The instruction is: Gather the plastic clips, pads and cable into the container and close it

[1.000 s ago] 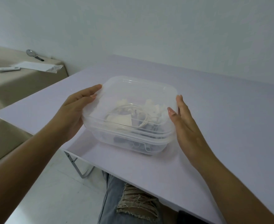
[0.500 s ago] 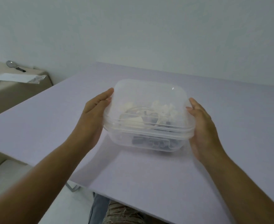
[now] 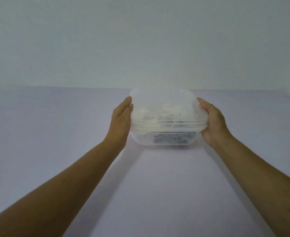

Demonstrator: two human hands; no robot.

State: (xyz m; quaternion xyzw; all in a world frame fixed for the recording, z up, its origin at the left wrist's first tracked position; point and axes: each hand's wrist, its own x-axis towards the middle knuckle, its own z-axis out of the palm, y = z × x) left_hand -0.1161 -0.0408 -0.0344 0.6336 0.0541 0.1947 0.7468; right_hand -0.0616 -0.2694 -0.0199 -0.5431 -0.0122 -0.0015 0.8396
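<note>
The left hand (image 3: pixel 121 119) and right hand (image 3: pixel 213 122) are gripping the lidded container (image 3: pixel 166 134) by its sides, moving it farther across the desk (image 3: pixel 55 134); the task is looking nearly done.

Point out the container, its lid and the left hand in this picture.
container (image 3: pixel 141 138): head view, on the clear front wall, near its left corner.
lid (image 3: pixel 161 97): head view, on the middle of the cloudy top.
left hand (image 3: pixel 121 117): head view, on the middle of the hand.
</note>
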